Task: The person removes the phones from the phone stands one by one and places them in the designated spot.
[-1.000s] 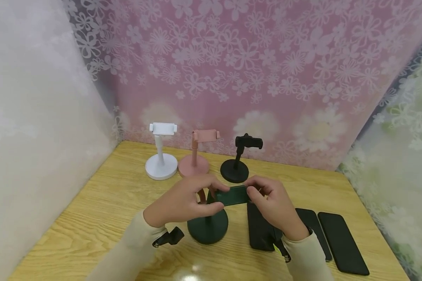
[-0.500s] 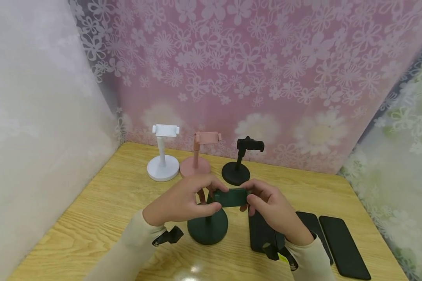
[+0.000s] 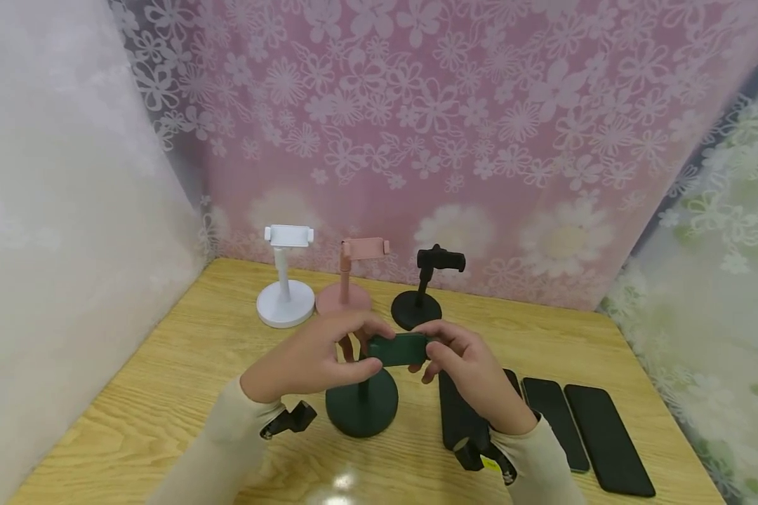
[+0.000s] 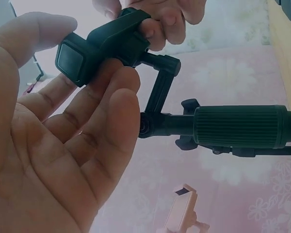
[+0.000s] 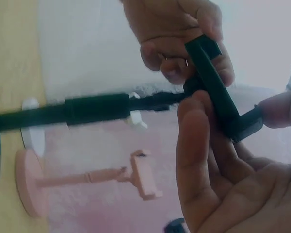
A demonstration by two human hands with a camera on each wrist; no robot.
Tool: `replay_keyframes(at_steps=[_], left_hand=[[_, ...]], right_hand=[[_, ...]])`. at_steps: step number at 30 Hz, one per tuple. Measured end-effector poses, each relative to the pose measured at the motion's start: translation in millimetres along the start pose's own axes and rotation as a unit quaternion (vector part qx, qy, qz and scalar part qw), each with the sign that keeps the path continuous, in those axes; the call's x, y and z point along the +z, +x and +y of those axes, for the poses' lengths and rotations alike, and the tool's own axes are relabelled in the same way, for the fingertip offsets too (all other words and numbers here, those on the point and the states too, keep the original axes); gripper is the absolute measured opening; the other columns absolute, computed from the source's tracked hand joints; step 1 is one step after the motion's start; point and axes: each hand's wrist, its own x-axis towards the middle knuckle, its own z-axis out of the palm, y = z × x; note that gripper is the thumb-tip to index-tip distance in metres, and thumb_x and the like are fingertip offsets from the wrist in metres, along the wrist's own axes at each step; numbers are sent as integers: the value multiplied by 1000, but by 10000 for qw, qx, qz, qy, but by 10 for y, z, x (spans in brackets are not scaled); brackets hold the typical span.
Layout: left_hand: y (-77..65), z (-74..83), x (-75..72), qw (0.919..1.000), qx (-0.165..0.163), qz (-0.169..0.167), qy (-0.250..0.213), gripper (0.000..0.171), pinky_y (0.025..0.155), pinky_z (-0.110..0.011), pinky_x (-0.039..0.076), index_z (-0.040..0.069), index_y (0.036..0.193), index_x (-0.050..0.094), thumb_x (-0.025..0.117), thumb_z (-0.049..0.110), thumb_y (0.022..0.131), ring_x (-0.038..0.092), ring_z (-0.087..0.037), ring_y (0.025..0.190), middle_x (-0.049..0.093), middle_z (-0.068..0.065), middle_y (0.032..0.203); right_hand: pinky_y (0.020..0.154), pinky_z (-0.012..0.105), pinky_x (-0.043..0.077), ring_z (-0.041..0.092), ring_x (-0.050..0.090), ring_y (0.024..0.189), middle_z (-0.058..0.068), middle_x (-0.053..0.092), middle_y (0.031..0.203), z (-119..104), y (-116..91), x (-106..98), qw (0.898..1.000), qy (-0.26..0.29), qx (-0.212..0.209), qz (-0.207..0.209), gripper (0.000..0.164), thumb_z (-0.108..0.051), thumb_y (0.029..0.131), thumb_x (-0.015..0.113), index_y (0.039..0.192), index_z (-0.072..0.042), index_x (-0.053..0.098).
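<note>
A dark green phone stand stands upright on the table, its round base (image 3: 361,403) flat on the wood. Both hands are at its phone clamp (image 3: 399,349), which faces me. My left hand (image 3: 316,354) pinches the clamp's left end between thumb and fingers; in the left wrist view the thumb touches the end jaw, with fingers behind. At the right end, my right hand (image 3: 470,372) holds the clamp. The right wrist view shows its thumb pressing the end jaw, while its fingers (image 5: 191,145) curl behind the holder. The jointed neck (image 4: 160,92) links clamp and pole.
Behind are a white stand (image 3: 286,301), a pink stand (image 3: 344,291) and a black stand (image 3: 417,307) in a row. On the right lie dark phones (image 3: 556,421), several in all, some partly under my right hand. Floral cloth (image 3: 379,140) hangs behind the table.
My right hand has shifted a little left, and more of its fingers now show behind the clamp. The clamp's right end, tilted up before, sits closer to level. The head view has shifted slightly.
</note>
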Motion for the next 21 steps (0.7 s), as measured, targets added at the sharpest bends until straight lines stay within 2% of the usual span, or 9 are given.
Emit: replay_keyframes(at_steps=[3, 7, 11, 14, 18, 21], left_hand=[[-6, -15, -32, 9998, -215, 0, -37, 35, 67, -31, 59, 19, 132, 64, 73, 22, 98, 66, -10, 87, 69, 7, 111], [-33, -32, -66, 9988, -462, 154, -24, 43, 69, -32, 59, 20, 136, 60, 75, 23, 96, 67, -13, 90, 68, 8, 108], [-45, -45, -88, 9981, -302, 535, 68, 49, 68, -32, 58, 21, 138, 57, 78, 21, 94, 65, -13, 93, 63, 5, 112], [-45, -50, -97, 9963, -136, 843, 136, 49, 67, -31, 57, 21, 139, 56, 77, 20, 95, 65, -11, 92, 62, 4, 111], [-43, -57, -100, 9952, 68, 970, 106, 46, 65, -30, 55, 20, 139, 55, 73, 19, 97, 65, -12, 90, 64, 3, 107], [-29, -66, -93, 9958, 230, 877, 88, 46, 65, -30, 55, 19, 140, 54, 72, 18, 97, 64, -13, 90, 63, 3, 106]], right_hand=[[75, 39, 60, 29, 70, 88, 14, 69, 99, 38, 35, 29, 9995, 281, 138, 22, 33, -21, 111, 49, 128, 5, 61], [75, 38, 61, 21, 71, 85, 12, 71, 97, 80, 61, 87, 9986, 524, 46, 96, 33, -20, 111, 51, 129, 7, 58], [75, 36, 61, 18, 69, 83, 7, 72, 96, 83, 52, 154, 9964, 732, -246, 343, 32, -18, 111, 52, 130, 8, 57], [73, 32, 60, 15, 66, 80, 3, 71, 94, 47, 16, 166, 9921, 923, -409, 740, 27, -17, 111, 49, 126, 3, 60], [70, 27, 57, 13, 62, 76, 0, 69, 92, -71, -83, 60, 9783, 1320, -610, 1475, 23, -19, 113, 45, 116, -10, 65], [67, 26, 55, 13, 59, 74, 0, 68, 91, -178, -170, -98, 9575, 1915, -1042, 1887, 28, -21, 114, 43, 111, -12, 69]])
